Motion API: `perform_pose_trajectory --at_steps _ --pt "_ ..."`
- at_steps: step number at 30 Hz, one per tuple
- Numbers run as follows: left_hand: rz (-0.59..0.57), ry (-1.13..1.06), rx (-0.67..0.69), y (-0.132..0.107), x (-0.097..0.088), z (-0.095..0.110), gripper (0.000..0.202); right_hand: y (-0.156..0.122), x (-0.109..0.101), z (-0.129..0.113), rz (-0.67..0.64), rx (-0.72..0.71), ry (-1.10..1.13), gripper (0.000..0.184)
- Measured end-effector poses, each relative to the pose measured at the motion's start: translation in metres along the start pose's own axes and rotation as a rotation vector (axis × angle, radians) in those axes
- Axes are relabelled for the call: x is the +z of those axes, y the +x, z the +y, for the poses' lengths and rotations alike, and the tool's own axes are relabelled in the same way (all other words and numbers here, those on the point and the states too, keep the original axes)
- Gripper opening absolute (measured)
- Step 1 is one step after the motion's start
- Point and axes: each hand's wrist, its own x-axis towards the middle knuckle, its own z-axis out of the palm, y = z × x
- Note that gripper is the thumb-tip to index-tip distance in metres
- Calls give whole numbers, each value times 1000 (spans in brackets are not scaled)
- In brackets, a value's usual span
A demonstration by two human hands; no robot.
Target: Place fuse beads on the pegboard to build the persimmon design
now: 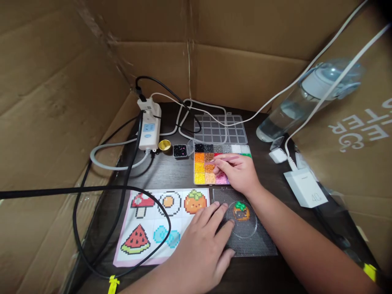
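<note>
My right hand (241,173) pinches pink tweezers (227,159) above a clear bead box (194,173). Their tips are over the brown and orange compartments at its left; whether they hold a bead is too small to tell. My left hand (206,237) lies with fingers spread across the right edge of a pattern sheet (134,258) and the left part of a clear pegboard (263,247). On the pegboard, inside a round outline, sits a small bead persimmon (241,212) with green leaves, an orange-brown body and dark spots. The sheet's printed persimmon (195,202) shows above my left hand.
A power strip (150,134) with cables stands at back left, near a gold round lid (164,145) and a small box of black beads (180,151). A black cable (167,214) loops over the sheet. A water bottle (294,106) and white charger (304,188) are right. Cardboard walls surround the table.
</note>
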Motion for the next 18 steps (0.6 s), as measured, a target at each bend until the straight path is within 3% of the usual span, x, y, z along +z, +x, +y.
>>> perform_pose_trajectory --at_steps 18 --pt "8 -29 -1 0 1 -1 49 -2 2 2 -9 112 32 25"
